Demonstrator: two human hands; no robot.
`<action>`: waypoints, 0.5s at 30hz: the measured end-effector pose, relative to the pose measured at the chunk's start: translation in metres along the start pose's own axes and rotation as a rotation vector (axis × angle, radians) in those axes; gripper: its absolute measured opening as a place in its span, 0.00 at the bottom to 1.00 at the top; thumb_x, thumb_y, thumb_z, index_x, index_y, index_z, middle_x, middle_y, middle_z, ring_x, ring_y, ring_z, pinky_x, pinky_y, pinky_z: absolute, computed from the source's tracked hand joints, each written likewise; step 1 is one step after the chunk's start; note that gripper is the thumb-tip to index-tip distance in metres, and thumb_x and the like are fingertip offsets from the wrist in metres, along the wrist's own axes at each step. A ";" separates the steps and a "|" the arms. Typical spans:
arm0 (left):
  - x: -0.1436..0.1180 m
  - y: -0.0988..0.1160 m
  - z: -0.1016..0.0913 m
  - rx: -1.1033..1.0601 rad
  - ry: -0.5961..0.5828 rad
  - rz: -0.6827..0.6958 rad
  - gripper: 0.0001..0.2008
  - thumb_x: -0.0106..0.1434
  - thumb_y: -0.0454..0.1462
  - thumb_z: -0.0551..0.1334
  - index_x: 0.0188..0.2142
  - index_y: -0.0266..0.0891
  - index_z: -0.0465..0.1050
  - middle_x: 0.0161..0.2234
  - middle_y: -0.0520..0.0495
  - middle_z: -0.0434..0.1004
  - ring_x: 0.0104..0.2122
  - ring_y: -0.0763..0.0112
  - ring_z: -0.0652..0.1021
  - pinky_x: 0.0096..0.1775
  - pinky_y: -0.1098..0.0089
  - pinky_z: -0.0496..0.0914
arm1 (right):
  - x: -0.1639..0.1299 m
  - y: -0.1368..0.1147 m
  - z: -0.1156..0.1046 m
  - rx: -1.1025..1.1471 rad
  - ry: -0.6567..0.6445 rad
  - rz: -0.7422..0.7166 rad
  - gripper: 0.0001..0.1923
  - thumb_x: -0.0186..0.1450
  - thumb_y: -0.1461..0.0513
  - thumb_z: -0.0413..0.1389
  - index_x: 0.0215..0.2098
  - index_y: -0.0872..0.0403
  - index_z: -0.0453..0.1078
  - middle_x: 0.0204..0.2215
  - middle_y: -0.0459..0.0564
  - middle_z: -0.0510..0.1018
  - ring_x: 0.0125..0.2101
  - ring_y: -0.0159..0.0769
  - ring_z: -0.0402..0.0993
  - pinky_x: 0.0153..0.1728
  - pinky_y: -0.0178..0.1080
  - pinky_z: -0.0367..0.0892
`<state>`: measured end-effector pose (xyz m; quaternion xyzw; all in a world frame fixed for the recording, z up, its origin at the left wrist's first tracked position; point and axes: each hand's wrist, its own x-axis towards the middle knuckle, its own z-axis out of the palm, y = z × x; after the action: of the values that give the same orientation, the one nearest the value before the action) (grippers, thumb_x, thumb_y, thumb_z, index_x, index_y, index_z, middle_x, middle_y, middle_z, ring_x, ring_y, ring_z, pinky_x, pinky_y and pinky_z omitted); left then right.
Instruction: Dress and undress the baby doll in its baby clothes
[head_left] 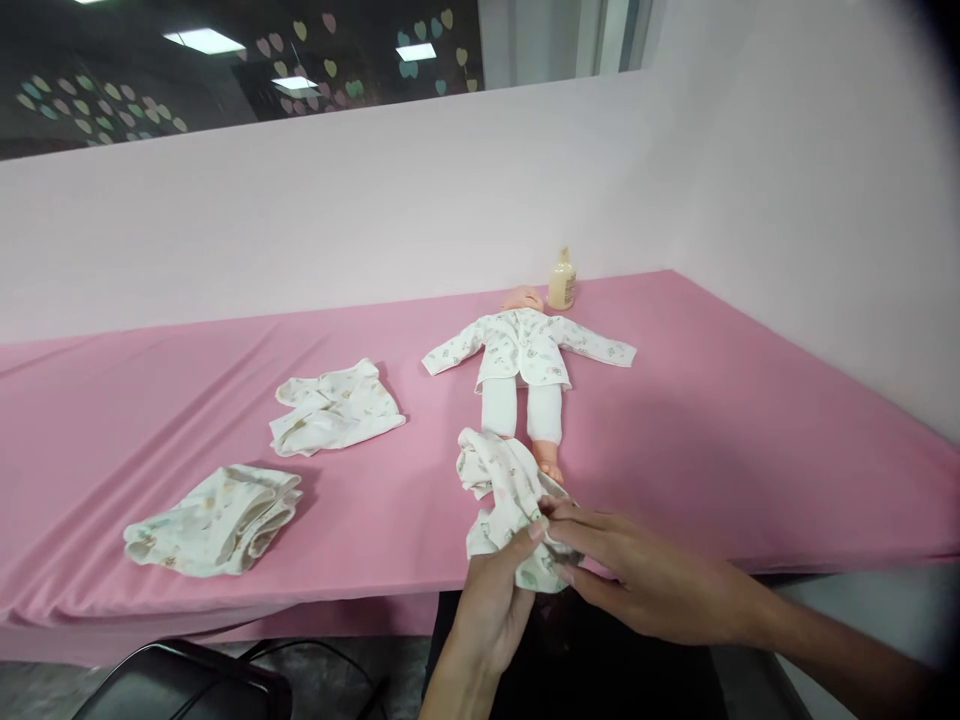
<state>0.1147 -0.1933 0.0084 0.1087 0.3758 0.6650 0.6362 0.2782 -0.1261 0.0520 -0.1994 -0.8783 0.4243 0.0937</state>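
Note:
Both my hands hold a crumpled white baby garment (pixel 510 490) with a small print at the table's front edge; its exact kind is unclear. My left hand (pixel 491 600) grips its lower edge, thumb on top. Fingers of my right hand (pixel 630 565) pinch the cloth from the right side. Just beyond lies a baby doll (pixel 523 298) on its back, its feet toward me, one foot partly hidden by the cloth. It wears a printed white jacket (pixel 523 348), sleeves spread wide, and white trousers (pixel 545 412).
Left of the doll lie a printed baby garment (pixel 341 410) and a folded printed cloth (pixel 217 520). A pump bottle (pixel 562 283) stands by the doll's head. The pink-covered table (pixel 720 430) meets white walls at the back and right. A black chair (pixel 184 685) is below left.

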 end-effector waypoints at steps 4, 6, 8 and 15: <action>0.005 0.003 -0.002 -0.053 0.092 0.011 0.14 0.59 0.35 0.69 0.45 0.32 0.78 0.46 0.40 0.79 0.48 0.62 0.78 0.53 0.65 0.72 | -0.002 0.012 0.008 0.103 0.090 0.053 0.25 0.72 0.55 0.48 0.66 0.44 0.58 0.63 0.48 0.65 0.62 0.41 0.60 0.63 0.45 0.56; 0.008 0.004 -0.005 -0.110 0.102 0.017 0.13 0.61 0.35 0.68 0.45 0.33 0.78 0.46 0.41 0.79 0.48 0.64 0.78 0.54 0.65 0.72 | -0.003 0.016 0.012 0.196 0.134 0.083 0.24 0.71 0.55 0.48 0.65 0.44 0.59 0.63 0.48 0.64 0.62 0.41 0.60 0.63 0.45 0.56; 0.010 0.003 -0.006 -0.156 0.134 0.019 0.13 0.61 0.34 0.67 0.46 0.34 0.77 0.48 0.41 0.78 0.48 0.65 0.78 0.55 0.64 0.72 | -0.002 0.020 0.015 0.299 0.162 0.122 0.21 0.71 0.54 0.49 0.60 0.47 0.65 0.59 0.50 0.69 0.59 0.42 0.65 0.59 0.44 0.61; 0.008 -0.001 -0.003 -0.139 0.172 -0.001 0.19 0.61 0.34 0.67 0.52 0.35 0.74 0.54 0.40 0.75 0.55 0.61 0.74 0.57 0.62 0.71 | 0.021 0.045 0.003 0.495 0.462 0.426 0.20 0.66 0.49 0.55 0.46 0.56 0.70 0.41 0.54 0.78 0.42 0.42 0.75 0.46 0.45 0.70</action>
<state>0.1118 -0.1870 0.0031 0.0069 0.3820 0.6960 0.6079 0.2710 -0.0937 0.0149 -0.4384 -0.6443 0.5772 0.2439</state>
